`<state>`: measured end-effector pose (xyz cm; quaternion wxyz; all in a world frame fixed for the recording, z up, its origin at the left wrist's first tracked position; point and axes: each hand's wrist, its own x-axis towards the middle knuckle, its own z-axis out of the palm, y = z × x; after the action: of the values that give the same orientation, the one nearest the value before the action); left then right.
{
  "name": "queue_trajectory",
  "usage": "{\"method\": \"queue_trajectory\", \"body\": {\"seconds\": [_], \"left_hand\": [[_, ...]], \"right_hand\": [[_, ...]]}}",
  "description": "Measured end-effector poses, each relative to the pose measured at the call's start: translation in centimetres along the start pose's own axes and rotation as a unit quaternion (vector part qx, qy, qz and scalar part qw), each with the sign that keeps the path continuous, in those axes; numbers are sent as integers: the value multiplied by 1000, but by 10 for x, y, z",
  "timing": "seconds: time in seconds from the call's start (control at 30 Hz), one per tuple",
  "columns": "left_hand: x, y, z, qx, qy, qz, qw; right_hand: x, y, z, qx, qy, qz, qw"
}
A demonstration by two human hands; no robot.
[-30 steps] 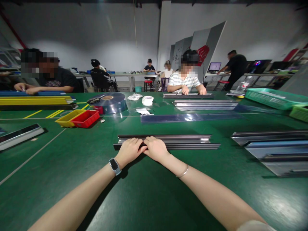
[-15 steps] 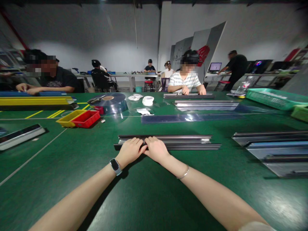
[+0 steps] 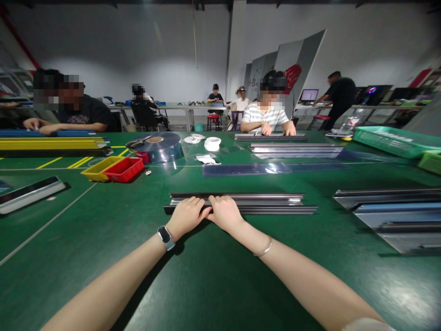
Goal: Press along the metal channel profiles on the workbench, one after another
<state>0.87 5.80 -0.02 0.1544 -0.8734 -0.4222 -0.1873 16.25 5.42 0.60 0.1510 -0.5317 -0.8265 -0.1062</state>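
A dark channel-shaped profile strip (image 3: 275,204) lies crosswise on the green table in front of me, its inner face shiny. Near its left part, my left hand (image 3: 188,214) grips the front edge, fingers bent over into the channel and thumb along the near side. Right beside it my right hand (image 3: 225,212) grips the same edge, its fingers also curled over the strip. The two thumbs meet or nearly meet at the near edge. My fingertips are hidden inside the channel.
More profiles (image 3: 396,214) lie at the right. Beyond the strip are a clear plastic sheet (image 3: 275,169), a film roll (image 3: 161,149), a red bin (image 3: 124,169) and a yellow bin (image 3: 99,169). A green basket (image 3: 389,142) stands back right. Co-workers sit across the table.
Both hands keep their hold on the profile strip in the same place. The whole view has shifted very slightly; nothing else visibly differs.
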Motion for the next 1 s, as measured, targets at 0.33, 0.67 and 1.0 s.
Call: {"method": "queue_trajectory", "body": {"seconds": [0.33, 0.67, 1.0], "left_hand": [[6, 0, -1, 0, 17, -12, 1000], [-5, -16, -1, 45, 30, -35, 998], [-3, -12, -2, 35, 37, -6, 999]], "right_hand": [[-2, 12, -5, 23, -6, -36, 999], [-4, 4, -3, 45, 8, -92, 995], [-3, -3, 6, 17, 19, -56, 998]]}}
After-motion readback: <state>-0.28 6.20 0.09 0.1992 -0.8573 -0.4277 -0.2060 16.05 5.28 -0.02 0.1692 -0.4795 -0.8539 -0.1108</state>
